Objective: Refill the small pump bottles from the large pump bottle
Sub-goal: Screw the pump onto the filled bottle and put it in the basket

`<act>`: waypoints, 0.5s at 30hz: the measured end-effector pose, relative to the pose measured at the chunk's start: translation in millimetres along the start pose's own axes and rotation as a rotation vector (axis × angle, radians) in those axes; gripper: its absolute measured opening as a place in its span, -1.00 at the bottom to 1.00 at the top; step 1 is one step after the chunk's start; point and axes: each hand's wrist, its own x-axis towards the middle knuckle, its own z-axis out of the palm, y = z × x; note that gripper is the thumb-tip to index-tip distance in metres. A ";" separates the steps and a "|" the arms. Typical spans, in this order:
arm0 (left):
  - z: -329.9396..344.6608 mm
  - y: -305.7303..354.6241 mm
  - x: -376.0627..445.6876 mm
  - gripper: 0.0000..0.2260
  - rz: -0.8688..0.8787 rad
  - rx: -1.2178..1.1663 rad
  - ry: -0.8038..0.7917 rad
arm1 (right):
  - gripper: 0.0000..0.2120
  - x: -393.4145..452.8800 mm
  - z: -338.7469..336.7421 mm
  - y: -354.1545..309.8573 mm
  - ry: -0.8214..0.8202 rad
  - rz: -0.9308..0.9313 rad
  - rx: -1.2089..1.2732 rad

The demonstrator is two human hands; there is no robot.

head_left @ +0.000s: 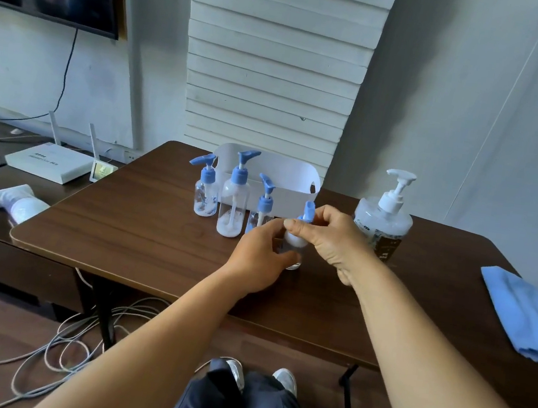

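Dark brown wood fills my view: a table [139, 230] set against a pale wall with a white slatted panel [276, 66] behind it. On my feed I see four small clear bottles with blue pumps near the middle of the table. Three stand in a loose row in front of a white bin [291, 179]: the left small bottle [206, 191], the tall small bottle [234, 199] and the short small bottle [261, 209], the first two with a little white liquid at the bottom.

The fourth small bottle [294, 245] stands upright on the table just right of that row, and both hands are on it. My left hand [261, 258] curls around its lower body from the left. My right hand [328, 236] comes over from the right, its thumb and fingers pinching the blue pump cap at the top. I cannot tell whether the cap is loose or tight on the neck.

The large bottle [382, 226], clear with a white pump and a dark label, stands upright to the right of the hands, apart from them. A folded blue cloth [525, 316] lies near the right edge of the table. On the lower cabinet to the left sit a white router [49, 160] and a white tube [18, 203] lying on its side. Grey cables [69, 338] trail across the floor under the table.
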 end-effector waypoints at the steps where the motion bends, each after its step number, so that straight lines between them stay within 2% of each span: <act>1: -0.1 0.2 -0.2 -0.61 0.001 0.006 -0.002 | -0.80 0.3 0.1 1.4 -0.019 0.006 0.013; 3: -0.3 0.9 -0.1 -0.59 0.008 0.011 -0.005 | -0.85 -0.2 0.6 2.0 -0.079 0.000 0.085; 5: -0.8 1.5 -0.4 -0.58 0.015 0.012 -0.001 | -0.88 0.5 0.5 4.5 -0.036 -0.036 0.042; 7: -0.6 1.8 -1.1 -0.58 0.020 0.015 -0.002 | -0.84 1.2 -1.7 6.3 -0.011 -0.049 -0.006; 10: -0.8 0.7 -1.2 -0.55 0.025 0.024 -0.003 | -0.75 1.9 -4.3 6.8 -0.096 -0.052 0.042; 13: -0.4 -0.2 -0.9 -0.57 0.034 0.027 -0.003 | -0.79 2.2 -4.1 6.9 -0.012 -0.083 -0.054; 15: 0.0 -0.3 -0.7 -0.59 0.035 0.026 0.002 | -0.80 2.4 -5.0 6.9 -0.045 -0.069 -0.012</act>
